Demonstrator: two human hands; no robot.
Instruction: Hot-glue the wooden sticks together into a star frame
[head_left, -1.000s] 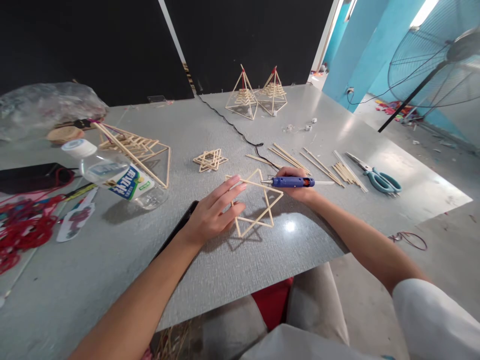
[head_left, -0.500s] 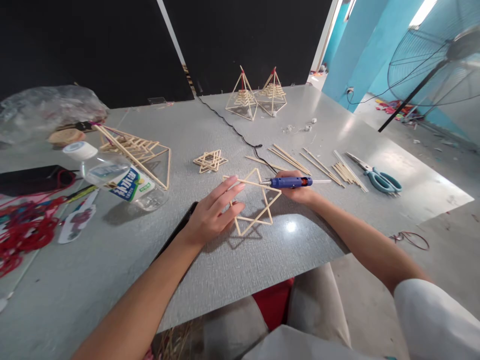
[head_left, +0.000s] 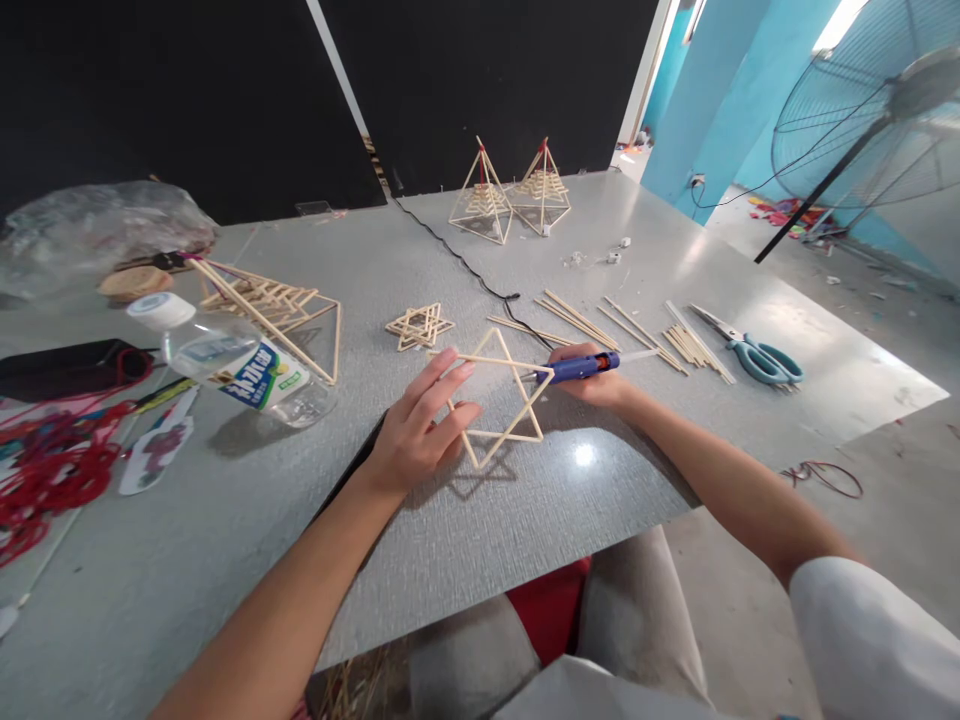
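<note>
My left hand (head_left: 426,420) pinches the left side of a six-pointed star frame (head_left: 510,436) made of thin wooden sticks, holding it tilted just over the table. In my right hand (head_left: 589,385) is a blue glue gun (head_left: 574,368) with a clear glue stick poking out of its back. Its nozzle points left, at the right part of the star, behind the upper stick; whether it touches cannot be made out. A smaller layered stick star (head_left: 420,326) lies on the table beyond my left hand.
Loose sticks (head_left: 577,317) and blue-handled scissors (head_left: 765,360) lie to the right. At left are a clear plastic bottle (head_left: 247,365), a stick pyramid (head_left: 281,300) and red cord (head_left: 56,470). Two stick pyramids (head_left: 481,205) stand at the back. A black cable (head_left: 457,255) crosses the table.
The star has tilted and shifted slightly left in my left hand. The glue gun's nozzle has dropped and moved a little left, from above the upper stick to behind it.
</note>
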